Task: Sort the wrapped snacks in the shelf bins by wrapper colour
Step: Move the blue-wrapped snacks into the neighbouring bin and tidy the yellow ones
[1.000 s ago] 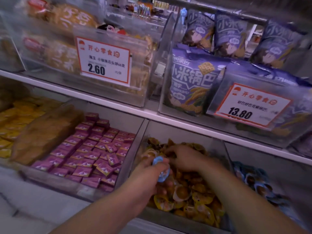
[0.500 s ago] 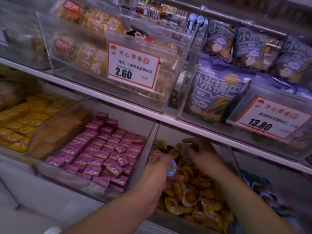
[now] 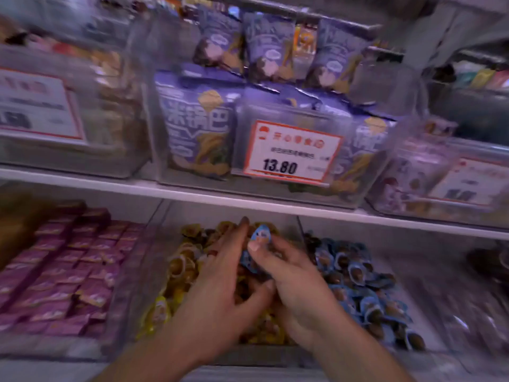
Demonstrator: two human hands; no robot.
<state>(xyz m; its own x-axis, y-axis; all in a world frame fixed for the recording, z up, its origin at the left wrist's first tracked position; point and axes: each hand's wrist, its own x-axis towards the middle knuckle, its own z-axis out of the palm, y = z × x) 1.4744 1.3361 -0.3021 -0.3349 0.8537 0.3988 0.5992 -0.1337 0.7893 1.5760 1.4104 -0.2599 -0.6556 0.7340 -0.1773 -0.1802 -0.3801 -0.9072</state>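
From the head camera I see both hands over the yellow bin [image 3: 154, 274], down at 6 o'clock. My right hand [image 3: 300, 288] pinches a blue snack [image 3: 261, 235] between thumb and fingers and holds it up above the yellow snacks [image 3: 181, 267]. My left hand [image 3: 223, 288] lies on the pile with fingers mostly straight. There is a bit of blue by its fingers, but the blur is too strong for me to tell if it holds anything.

The blue bin [image 3: 413, 274] sits just beside, at 3 o'clock from my hands, with blue snacks [image 3: 358, 277] inside. The pink bin [image 3: 118, 321] is at 9 o'clock.

I think I am picking out a blue one that got mixed in. Next I should carry it to 3 o'clock, over the wall between the bins, and drop it there.
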